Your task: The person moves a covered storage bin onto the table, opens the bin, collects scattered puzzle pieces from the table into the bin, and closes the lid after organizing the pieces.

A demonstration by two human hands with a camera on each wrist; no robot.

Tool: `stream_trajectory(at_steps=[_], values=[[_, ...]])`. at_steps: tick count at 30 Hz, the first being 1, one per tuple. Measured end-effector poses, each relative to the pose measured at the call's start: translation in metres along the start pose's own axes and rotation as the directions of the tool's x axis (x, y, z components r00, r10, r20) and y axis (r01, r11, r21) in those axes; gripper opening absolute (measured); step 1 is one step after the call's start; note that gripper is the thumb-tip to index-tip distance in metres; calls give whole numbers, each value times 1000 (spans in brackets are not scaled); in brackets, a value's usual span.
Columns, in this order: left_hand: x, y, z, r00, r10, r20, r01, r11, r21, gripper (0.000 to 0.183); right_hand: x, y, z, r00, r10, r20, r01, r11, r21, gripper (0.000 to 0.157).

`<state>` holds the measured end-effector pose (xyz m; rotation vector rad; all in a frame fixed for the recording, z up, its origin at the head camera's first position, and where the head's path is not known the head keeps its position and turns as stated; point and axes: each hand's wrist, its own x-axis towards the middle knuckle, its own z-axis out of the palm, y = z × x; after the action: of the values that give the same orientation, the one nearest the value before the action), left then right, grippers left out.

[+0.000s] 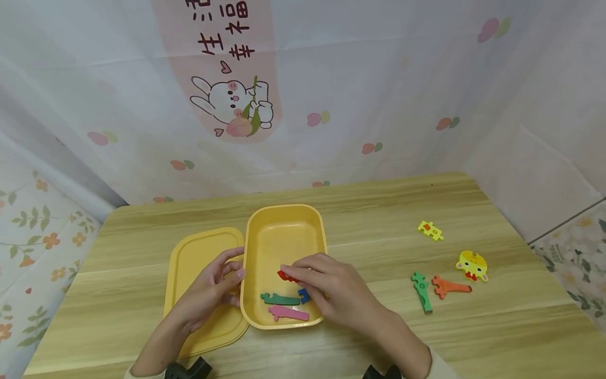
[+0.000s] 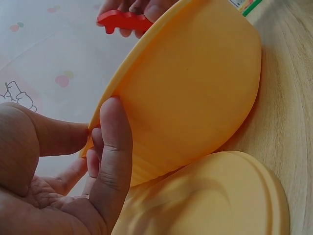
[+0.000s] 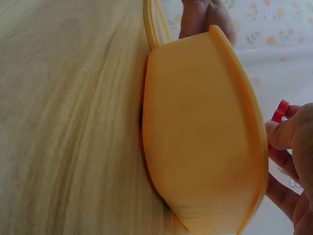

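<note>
My right hand (image 1: 338, 287) pinches a small red wooden puzzle piece (image 1: 284, 275) between thumb and fingers, above the inside of a yellow plastic box (image 1: 284, 239). In the left wrist view the red piece (image 2: 124, 20) shows beyond the box rim, its outline notched. My left hand (image 1: 210, 289) grips the box's left rim, thumb and fingers on either side of the wall. On the box floor lie a green piece (image 1: 281, 299), a pink piece (image 1: 289, 313) and a blue piece (image 1: 304, 296), the blue one partly hidden by my right hand.
The yellow lid (image 1: 199, 252) lies flat left of the box, partly under my left arm. To the right on the wooden table (image 1: 369, 231) are a yellow piece (image 1: 430, 230), a yellow animal-head piece (image 1: 472, 265), a green piece (image 1: 421, 292) and an orange piece (image 1: 451, 287).
</note>
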<state>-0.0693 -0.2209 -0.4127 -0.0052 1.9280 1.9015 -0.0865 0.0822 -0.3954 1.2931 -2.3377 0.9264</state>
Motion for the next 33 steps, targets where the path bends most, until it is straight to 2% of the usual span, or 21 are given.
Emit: stream_trajectory(at_steps=[4, 7, 12, 18, 25, 33], values=[[0, 1, 0, 1000, -6, 1, 6, 1000, 4, 66, -1, 2, 2, 998, -56, 3, 56, 997, -48, 41], [0, 2, 0, 1000, -10, -7, 10, 1000, 5, 65, 0, 2, 2, 998, -51, 26, 53, 997, -62, 40], [1, 2, 1, 1000, -16, -12, 17, 1000, 8, 65, -1, 2, 1, 998, 10, 64, -5, 997, -80, 38], [0, 1, 1, 1000, -20, -15, 20, 1000, 11, 66, -2, 4, -4, 993, 97, 66, -91, 991, -95, 35], [0, 1, 1, 999, -28, -23, 29, 1000, 10, 66, -3, 3, -14, 978, 198, 72, -188, 974, -129, 32], [0, 2, 1, 1000, -25, -17, 25, 1000, 13, 66, -7, 6, -21, 963, 259, 77, -244, 957, -158, 32]])
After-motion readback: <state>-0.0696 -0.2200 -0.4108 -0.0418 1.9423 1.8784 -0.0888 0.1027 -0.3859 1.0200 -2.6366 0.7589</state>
